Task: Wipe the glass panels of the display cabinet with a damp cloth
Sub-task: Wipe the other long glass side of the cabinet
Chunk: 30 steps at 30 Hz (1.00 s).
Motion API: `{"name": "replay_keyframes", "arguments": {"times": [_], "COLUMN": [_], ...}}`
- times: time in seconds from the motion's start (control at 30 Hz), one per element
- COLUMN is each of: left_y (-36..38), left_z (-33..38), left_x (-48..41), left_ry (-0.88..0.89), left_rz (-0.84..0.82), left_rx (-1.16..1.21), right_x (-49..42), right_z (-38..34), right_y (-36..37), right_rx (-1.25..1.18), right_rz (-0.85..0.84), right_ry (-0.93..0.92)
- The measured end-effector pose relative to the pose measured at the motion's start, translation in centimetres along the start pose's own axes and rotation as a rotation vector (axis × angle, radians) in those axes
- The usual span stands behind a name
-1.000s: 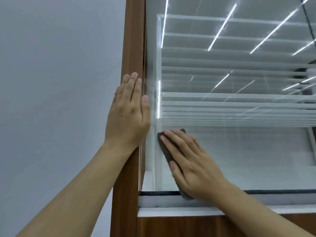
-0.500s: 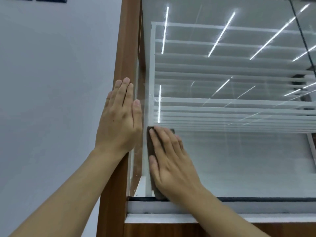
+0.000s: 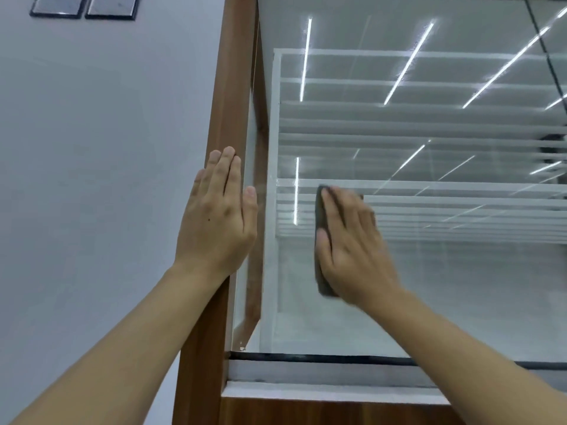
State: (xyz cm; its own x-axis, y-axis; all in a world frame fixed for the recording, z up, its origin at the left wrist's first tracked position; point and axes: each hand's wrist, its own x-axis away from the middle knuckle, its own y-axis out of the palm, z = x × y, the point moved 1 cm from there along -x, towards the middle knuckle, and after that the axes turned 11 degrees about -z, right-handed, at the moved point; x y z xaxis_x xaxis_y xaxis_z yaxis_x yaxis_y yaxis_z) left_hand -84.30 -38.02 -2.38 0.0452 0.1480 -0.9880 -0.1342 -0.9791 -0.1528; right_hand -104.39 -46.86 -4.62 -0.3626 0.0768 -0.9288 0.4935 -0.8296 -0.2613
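Observation:
The display cabinet has a brown wooden corner post (image 3: 228,96) and a large front glass panel (image 3: 445,286) that mirrors ceiling light strips. My right hand (image 3: 352,250) lies flat with straight fingers on a dark grey cloth (image 3: 321,216) and presses it against the glass near the panel's left edge. Most of the cloth is hidden under the palm; only its left rim shows. My left hand (image 3: 219,216) rests flat on the wooden post, fingers straight and pointing up.
White shelves (image 3: 429,191) run across the cabinet behind the glass. A black seal and white ledge (image 3: 337,375) bound the panel's bottom. A plain grey wall (image 3: 92,179) stands to the left, with two dark framed panels (image 3: 84,6) high on it.
My right hand has slid the cloth up and to the right, away from the panel's bottom left corner. The view has tilted. My left hand has stayed on the post.

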Motion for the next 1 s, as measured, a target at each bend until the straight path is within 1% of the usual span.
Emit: {"name": "replay_keyframes", "arguments": {"times": [0.07, 0.1, 0.13, 0.2, 0.23, 0.27, 0.3, 0.33, 0.4, 0.43, 0.5, 0.53, 0.57, 0.63, 0.7, 0.73, 0.77, 0.83, 0.9, 0.93, 0.97, 1.0], "left_y": [-0.3, -0.5, -0.6, -0.7, -0.5, 0.0, 0.6, 1.3, 2.9, 3.7, 5.3, 5.8, 6.2, 6.4, 6.4, 6.5, 6.6, 6.6, 6.5, 6.4, 6.4, 6.4], "left_z": [0.4, 0.6, 0.9, 2.1, 3.0, 3.9, 4.9, 5.8, 6.9, 6.8, 6.0, 5.4, 4.9, 4.5, 4.5, 4.5, 4.6, 4.6, 4.6, 4.6, 4.6, 4.6], "left_x": [-0.2, -0.3, -0.3, -0.2, 0.0, 0.2, 0.6, 1.2, 2.2, 2.7, 3.3, 3.5, 3.7, 3.8, 3.8, 3.8, 3.9, 3.9, 3.9, 3.8, 3.8, 3.8], "left_ry": [-0.012, -0.032, -0.048, -0.028, 0.009, 0.052, 0.09, 0.115, 0.12, 0.1, 0.062, 0.06, 0.074, 0.094, 0.09, 0.088, 0.083, 0.075, 0.073, 0.074, 0.073, 0.072], "left_rz": [-0.013, -0.007, 0.013, 0.058, 0.06, 0.049, 0.033, 0.015, -0.023, -0.039, -0.06, -0.064, -0.063, -0.054, -0.05, -0.052, -0.058, -0.063, -0.065, -0.064, -0.063, -0.063], "left_rx": [-0.001, 0.011, 0.017, 0.0, -0.004, 0.007, 0.028, 0.056, 0.119, 0.149, 0.173, 0.15, 0.116, 0.078, 0.067, 0.055, 0.04, 0.016, 0.009, 0.007, 0.004, 0.002], "right_x": [-3.2, -3.4, -2.2, 2.9, 5.4, 7.0, 7.9, 8.0, 6.1, 4.1, 0.2, -0.9, -0.8, 2.2, 6.4, 7.4, 7.5, 4.8, 0.6, -0.6, -0.6, 0.5], "right_z": [-2.1, -3.9, -5.8, -7.6, -6.7, -4.7, -2.2, 0.3, 4.0, 4.7, 3.3, 2.0, 1.0, 0.4, 2.8, 4.7, 6.5, 8.4, 6.9, 5.3, 3.8, 2.7], "right_y": [0.1, 0.7, 1.6, 2.7, 2.6, 2.1, 1.5, 0.8, -0.7, -1.1, -1.1, -0.8, -0.3, 0.3, -0.5, -1.2, -1.8, -2.5, -2.3, -1.9, -1.3, -0.6], "right_rx": [-0.049, -0.066, -0.071, -0.029, -0.006, -0.006, 0.001, 0.012, 0.023, 0.006, -0.061, -0.089, -0.094, -0.033, 0.061, 0.087, 0.088, 0.043, -0.022, -0.052, -0.068, -0.065], "right_rz": [0.062, 0.064, 0.037, -0.083, -0.115, -0.122, -0.116, -0.11, -0.066, -0.02, 0.073, 0.104, 0.099, -0.005, -0.111, -0.136, -0.138, -0.069, 0.043, 0.078, 0.083, 0.055], "right_ry": [0.165, 0.18, 0.105, -0.18, -0.284, -0.332, -0.317, -0.255, -0.076, 0.009, 0.165, 0.182, 0.13, -0.102, -0.296, -0.332, -0.313, -0.178, 0.007, 0.065, 0.069, 0.009]}}
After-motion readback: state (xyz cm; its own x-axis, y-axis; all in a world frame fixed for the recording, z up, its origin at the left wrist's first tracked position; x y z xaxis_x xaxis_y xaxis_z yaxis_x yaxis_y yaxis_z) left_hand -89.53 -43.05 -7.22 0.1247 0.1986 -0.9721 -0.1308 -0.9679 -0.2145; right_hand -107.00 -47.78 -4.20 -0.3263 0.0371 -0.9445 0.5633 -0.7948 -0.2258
